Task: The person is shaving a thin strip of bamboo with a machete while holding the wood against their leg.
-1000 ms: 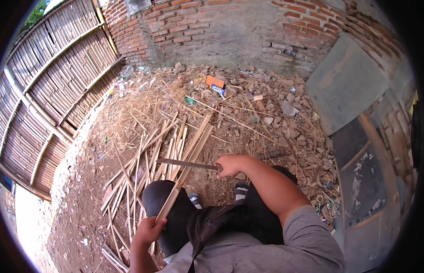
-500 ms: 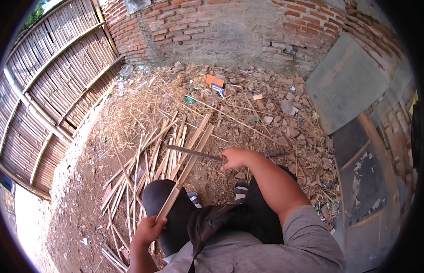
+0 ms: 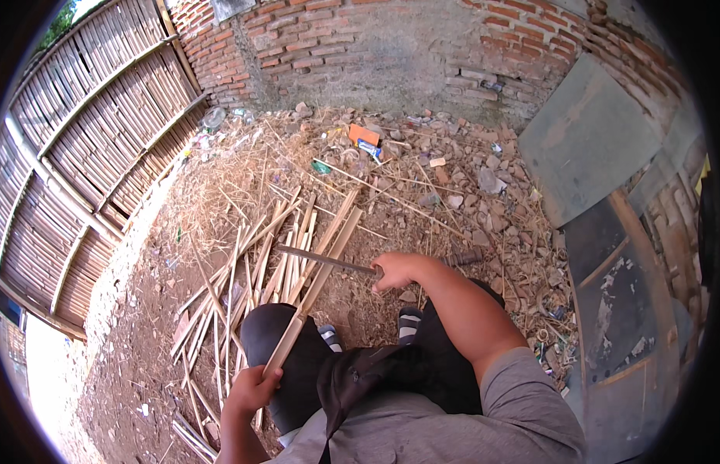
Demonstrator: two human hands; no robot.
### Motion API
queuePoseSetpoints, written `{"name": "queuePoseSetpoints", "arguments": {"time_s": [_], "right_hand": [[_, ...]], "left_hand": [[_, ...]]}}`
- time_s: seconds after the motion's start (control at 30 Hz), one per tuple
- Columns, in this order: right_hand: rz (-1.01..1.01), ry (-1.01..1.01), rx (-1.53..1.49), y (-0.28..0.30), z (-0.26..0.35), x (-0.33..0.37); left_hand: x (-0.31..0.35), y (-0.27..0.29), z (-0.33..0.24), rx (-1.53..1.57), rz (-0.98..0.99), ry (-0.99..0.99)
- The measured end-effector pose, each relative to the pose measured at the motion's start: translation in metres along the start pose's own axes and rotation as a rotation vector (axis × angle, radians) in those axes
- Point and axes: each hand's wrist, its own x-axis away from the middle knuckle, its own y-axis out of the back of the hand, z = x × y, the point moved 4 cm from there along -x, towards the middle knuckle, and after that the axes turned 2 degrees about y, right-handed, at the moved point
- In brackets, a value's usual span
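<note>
The left hand (image 3: 252,388) grips the near end of a split bamboo slat (image 3: 286,340); ahead, the right hand (image 3: 396,271), fingers closed, holds a long knife (image 3: 327,260) across it. Beyond, print on a blue-and-white wrapper (image 3: 369,149) is illegible.

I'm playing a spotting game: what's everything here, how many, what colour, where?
Long strip: one, tan, middle left
Knife: one, grey, middle
Loose strips: many, tan, left
Straw: lots, yellowish, upper left
Rubble: lots, brownish, right
Wall: one, red and grey, back
Block: one, orange, near wall
Fence: one, brown, far left
Sheet: one, grey, upper right
Panel: one, black, below sheet
Shirt: one, grey, bottom
Trousers: one pair, black, lower middle
Left hand: one, bare, holding long strip
Right hand: one, bare, holding knife
</note>
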Motion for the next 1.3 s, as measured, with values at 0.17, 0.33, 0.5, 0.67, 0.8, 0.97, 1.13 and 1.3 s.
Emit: {"name": "queuePoseSetpoints", "arguments": {"time_s": [0.17, 0.33, 0.5, 0.67, 0.8, 0.97, 1.13, 1.3], "right_hand": [[-0.022, -0.011, -0.007, 0.001, 0.003, 0.001], [-0.024, -0.038, -0.006, 0.005, 0.005, 0.003], [-0.048, 0.029, 0.089, 0.005, 0.01, 0.005], [-0.012, 0.091, 0.085, 0.004, 0.018, 0.006], [-0.213, -0.064, 0.051, 0.017, -0.013, 0.004], [-0.105, -0.003, 0.103, 0.0, 0.009, 0.005], [-0.007, 0.163, 0.15, -0.017, 0.032, 0.002], [-0.017, 0.007, 0.001, 0.009, 0.004, 0.004]], "left_hand": [[-0.003, -0.001, 0.006, 0.017, 0.009, -0.009], [-0.001, 0.001, 0.002, 0.028, 0.008, -0.009], [-0.002, -0.001, 0.003, 0.067, 0.042, 0.03], [-0.003, -0.002, 0.009, -0.008, -0.023, -0.046], [-0.009, -0.005, 0.013, -0.01, -0.025, -0.079], [-0.004, -0.003, 0.002, -0.001, 0.013, -0.019], [-0.007, -0.004, 0.014, 0.044, 0.037, -0.017], [-0.005, -0.004, 0.011, 0.032, -0.008, -0.013]]}}
